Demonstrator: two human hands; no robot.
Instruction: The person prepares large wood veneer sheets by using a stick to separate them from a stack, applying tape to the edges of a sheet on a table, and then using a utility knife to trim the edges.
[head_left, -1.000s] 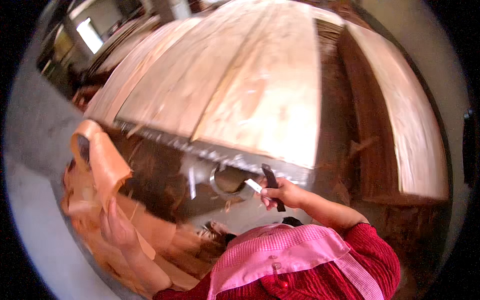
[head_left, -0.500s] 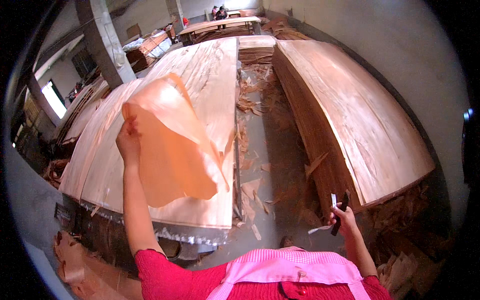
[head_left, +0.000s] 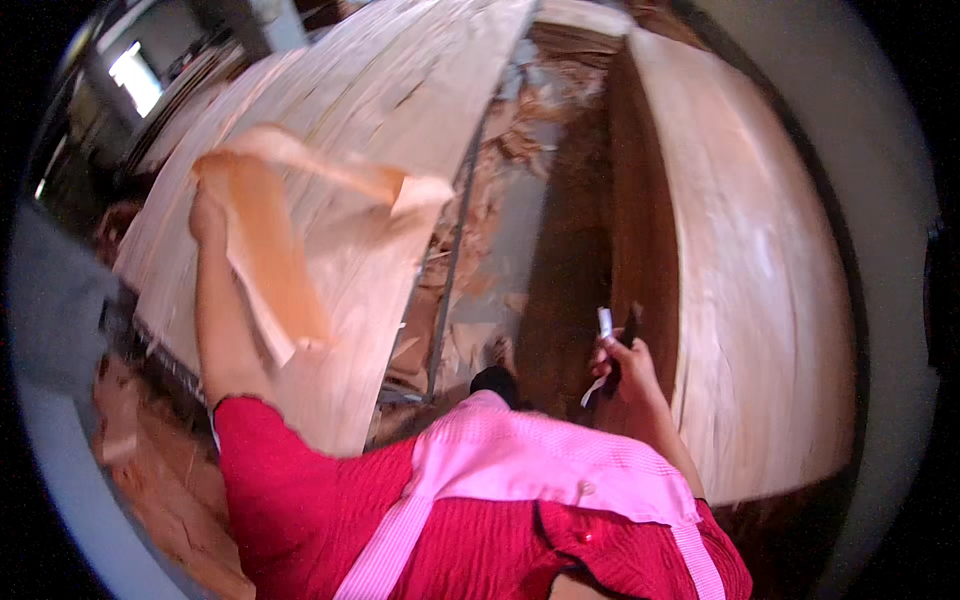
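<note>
My left hand (head_left: pixel 207 212) is closed on the edge of a thin orange-brown veneer sheet (head_left: pixel 265 215). The sheet is bent and partly folded, held over the left stack of pale veneer (head_left: pixel 400 120). Lower down on the right, my right hand (head_left: pixel 622 368) is wrapped round a dark, narrow tool, perhaps a knife (head_left: pixel 629 326). A white strip (head_left: pixel 604 322) also sticks out of that hand; whether it is tape or paper I cannot tell. This hand is close to the near left side of the right veneer stack (head_left: pixel 750 300).
Torn veneer scraps (head_left: pixel 520 140) litter the grey floor between the two stacks. More loose brown sheets (head_left: pixel 165 480) lie at the lower left. A wall (head_left: pixel 850 120) runs along the right, and a dark shoe (head_left: pixel 493 383) shows below me.
The veneer sheet has swung from hanging broad and open to a narrower fold, farther left. My view has tilted and turned downward. Both hands keep their holds.
</note>
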